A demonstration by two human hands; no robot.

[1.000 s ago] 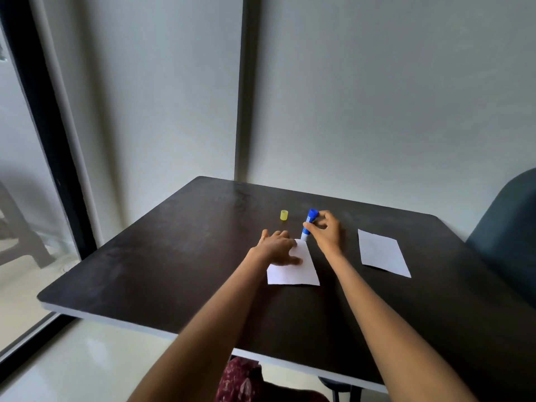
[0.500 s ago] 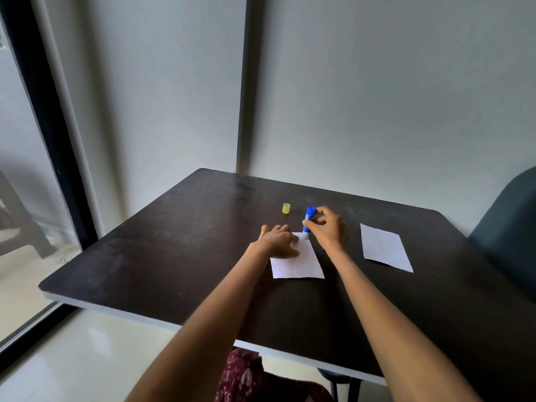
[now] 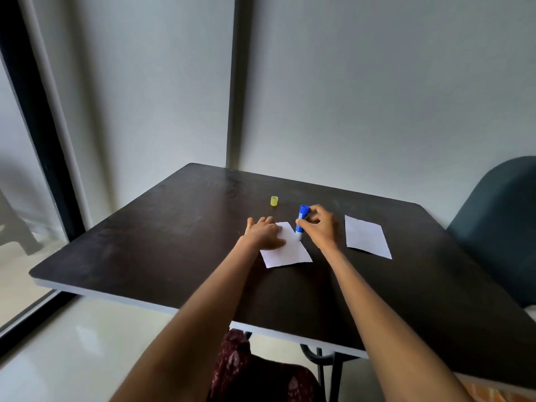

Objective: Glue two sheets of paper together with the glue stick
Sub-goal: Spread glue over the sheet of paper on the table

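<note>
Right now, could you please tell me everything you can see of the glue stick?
The glue stick is a blue tube, seemingly plastic, uncapped; its pale tip points down onto the sheet of paper. It stands nearly upright, leaning slightly. The right hand grips it around the middle. Its label is too small to read.

Dark table [image 3: 162, 250]; teal chair [image 3: 499, 227]

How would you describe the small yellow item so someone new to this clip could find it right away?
Start at the dark table and go to its far middle, just beyond the two hands. There, left of the blue glue stick that the right hand grips, stands the yellow cap, alone on the bare wood. It is the only yellow thing there, short and stubby, touching neither hand nor paper.
</note>
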